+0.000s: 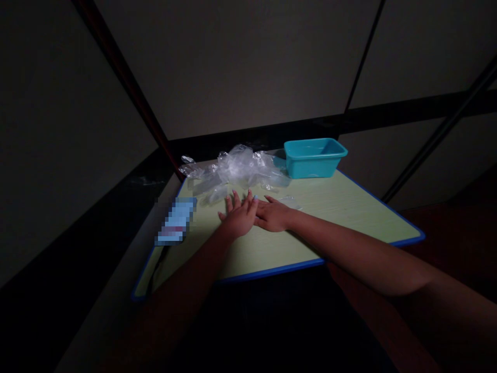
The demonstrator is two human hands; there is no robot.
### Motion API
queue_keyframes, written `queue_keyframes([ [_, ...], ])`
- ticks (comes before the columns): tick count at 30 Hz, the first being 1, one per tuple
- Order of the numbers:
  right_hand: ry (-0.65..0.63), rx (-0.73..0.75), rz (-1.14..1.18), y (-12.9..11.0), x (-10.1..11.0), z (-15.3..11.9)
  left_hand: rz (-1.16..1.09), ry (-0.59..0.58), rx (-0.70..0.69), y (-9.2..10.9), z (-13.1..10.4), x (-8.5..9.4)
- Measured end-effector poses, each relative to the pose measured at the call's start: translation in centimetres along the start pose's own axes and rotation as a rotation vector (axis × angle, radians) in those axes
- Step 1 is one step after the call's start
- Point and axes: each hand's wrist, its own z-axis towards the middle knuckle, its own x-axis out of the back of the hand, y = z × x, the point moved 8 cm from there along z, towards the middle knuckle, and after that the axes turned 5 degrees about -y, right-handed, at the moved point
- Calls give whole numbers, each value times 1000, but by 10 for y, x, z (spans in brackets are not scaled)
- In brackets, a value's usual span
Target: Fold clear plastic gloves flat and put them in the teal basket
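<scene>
My left hand (241, 219) lies palm down on the pale green table (349, 207), its fingers spread and pointing away from me. Right beside it, my right hand (274, 215) rests flat, with its fingers reaching left; some of them are partly hidden behind the left hand. A small clear plastic bag (292, 202) shows flat on the table just beyond the right hand. Beyond the fingertips spreads a loose heap of crumpled clear plastic bags (243, 168). Neither hand visibly grips anything.
A turquoise plastic basket (313, 167) stands at the table's back right, next to the heap. A flat, light-blue rectangular object (176, 221), pixelated, lies at the left edge with a dark cord below it. Panelled walls (248, 67) rise behind the table.
</scene>
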Motion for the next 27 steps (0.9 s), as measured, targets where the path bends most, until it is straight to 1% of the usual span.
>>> queue_keyframes([
  [3, -19, -7, 2, -1, 0, 0, 28, 19, 43, -10, 1, 5],
  [5, -32, -14, -2, -1, -1, 0, 103, 102, 37, -13, 0, 15],
  [7, -39, -23, -9, -1, -1, 0, 195, 226, -24, -6, -4, 25],
  [8, -41, -24, -13, -1, -1, 0, 224, 268, -82, 0, -7, 28],
  [9, -40, -22, -17, -1, -1, 0, 233, 281, -153, 8, -9, 27],
  [10, -35, -19, -22, -1, -1, 1, 224, 268, -234, 17, -12, 24],
  [13, -12, 15, -57, -1, -2, 2, 156, 159, -473, 42, -20, 7],
  [15, -4, 38, -87, -1, -4, 3, 118, 101, -557, 51, -22, -1],
  [16, -2, 45, -97, -1, -5, 4, 104, 78, -573, 53, -22, -5],
  [18, 2, 43, -106, 1, -6, 5, 78, 36, -550, 51, -17, -9],
  [21, 6, 24, -104, 3, -6, 5, 62, 0, -468, 42, -7, -12],
  [27, 6, 13, -77, 5, -7, 5, 152, 27, -402, 33, -1, -16],
])
